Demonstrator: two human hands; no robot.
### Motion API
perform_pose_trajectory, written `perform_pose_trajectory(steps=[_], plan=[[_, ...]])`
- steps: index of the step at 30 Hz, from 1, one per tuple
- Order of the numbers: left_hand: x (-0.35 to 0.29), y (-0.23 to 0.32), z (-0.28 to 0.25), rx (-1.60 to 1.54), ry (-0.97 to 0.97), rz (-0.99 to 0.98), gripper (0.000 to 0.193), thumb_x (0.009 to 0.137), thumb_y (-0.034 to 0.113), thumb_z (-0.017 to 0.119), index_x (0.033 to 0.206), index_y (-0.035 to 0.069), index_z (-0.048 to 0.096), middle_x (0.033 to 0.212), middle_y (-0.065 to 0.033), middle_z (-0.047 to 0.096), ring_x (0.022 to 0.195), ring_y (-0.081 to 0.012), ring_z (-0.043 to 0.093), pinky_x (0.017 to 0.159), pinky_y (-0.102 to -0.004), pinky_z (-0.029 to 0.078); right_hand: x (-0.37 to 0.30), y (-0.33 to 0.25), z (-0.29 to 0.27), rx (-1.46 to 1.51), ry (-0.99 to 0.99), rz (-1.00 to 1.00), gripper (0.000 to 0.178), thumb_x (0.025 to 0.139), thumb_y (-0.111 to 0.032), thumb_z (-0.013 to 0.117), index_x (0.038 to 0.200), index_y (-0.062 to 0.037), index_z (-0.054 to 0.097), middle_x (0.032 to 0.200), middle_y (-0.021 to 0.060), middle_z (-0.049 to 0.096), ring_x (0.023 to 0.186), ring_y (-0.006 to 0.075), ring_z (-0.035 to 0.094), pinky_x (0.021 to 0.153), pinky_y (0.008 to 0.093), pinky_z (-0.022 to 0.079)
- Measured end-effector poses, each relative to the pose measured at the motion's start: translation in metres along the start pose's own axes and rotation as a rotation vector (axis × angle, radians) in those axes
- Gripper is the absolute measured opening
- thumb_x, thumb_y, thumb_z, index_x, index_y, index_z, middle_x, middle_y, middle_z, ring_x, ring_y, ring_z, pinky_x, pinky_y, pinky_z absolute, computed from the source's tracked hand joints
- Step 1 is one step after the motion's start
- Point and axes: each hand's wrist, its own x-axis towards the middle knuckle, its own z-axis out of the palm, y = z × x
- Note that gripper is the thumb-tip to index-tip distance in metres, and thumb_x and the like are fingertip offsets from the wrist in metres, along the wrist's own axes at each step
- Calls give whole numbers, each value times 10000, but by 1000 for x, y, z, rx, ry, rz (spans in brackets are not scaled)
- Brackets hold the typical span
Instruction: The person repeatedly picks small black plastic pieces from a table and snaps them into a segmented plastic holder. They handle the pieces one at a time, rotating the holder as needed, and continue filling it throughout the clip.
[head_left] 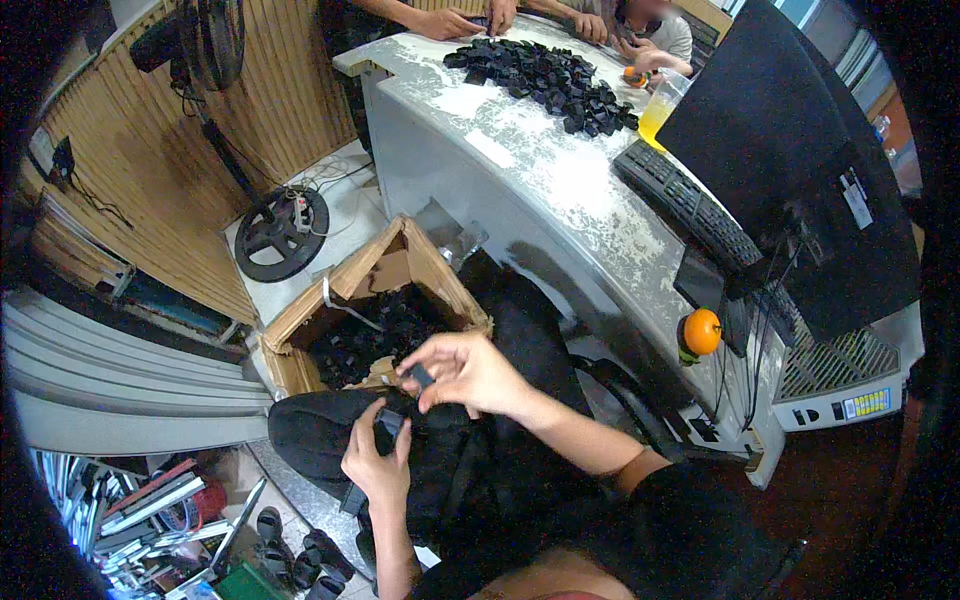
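Over my lap, my left hand point(378, 455) pinches a small black plastic piece point(389, 421) between thumb and fingers. Just above and to its right, my right hand point(468, 374) holds another small black piece point(418, 375) by the fingertips. The two pieces are apart. Beyond my knees stands an open cardboard box point(285, 375) with a heap of small black parts point(362, 340) inside. My right hand is over the box's near edge. The exact kind of the pieces is too small to make out.
A worn grey table point(545, 195) bears a pile of black parts point(550, 82), a keyboard point(690, 205), a monitor point(800, 150), a cup of yellow drink point(660, 112) and an orange fruit point(701, 331). Other people's hands point(445, 24) work at its far side. A fan base point(282, 234) stands left.
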Motion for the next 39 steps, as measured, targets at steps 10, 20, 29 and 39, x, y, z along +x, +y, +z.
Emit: perform_pose_trajectory(steps=[10, 20, 29, 39], plan=[[-10, -14, -12, -108, -37, 27, 415, 693, 128, 777, 1069, 48, 623, 923, -147, 667, 811, -349, 664, 697, -389, 527, -21, 63, 55, 231, 54, -162, 401, 833, 64, 654, 1218, 46, 543, 1299, 164, 554, 1204, 226, 536, 1013, 340, 468], [-12, -21, -18, -147, -137, -15, 436, 659, 118, 774, 1043, -6, 610, 952, -188, 666, 858, -383, 660, 738, -410, 527, -18, 47, 44, 149, -102, -103, 359, 837, 91, 617, 1177, 8, 534, 1289, 133, 570, 1131, 240, 597, 920, 333, 536], [-18, -19, -20, -156, -172, -55, 439, 679, 200, 802, 1010, -26, 624, 894, -210, 677, 808, -369, 680, 708, -404, 540, -12, 44, 30, 206, -198, 11, 331, 805, 102, 647, 1103, 7, 538, 1257, 142, 593, 1091, 225, 617, 868, 323, 551], [-15, -12, -14, -209, -204, -21, 450, 684, 140, 778, 1081, -22, 639, 994, -196, 683, 910, -321, 684, 810, -375, 530, 2, 7, 13, -586, -311, -194, 398, 721, -126, 779, 1106, -98, 680, 1315, 177, 545, 1260, 321, 485, 1052, 429, 387]])
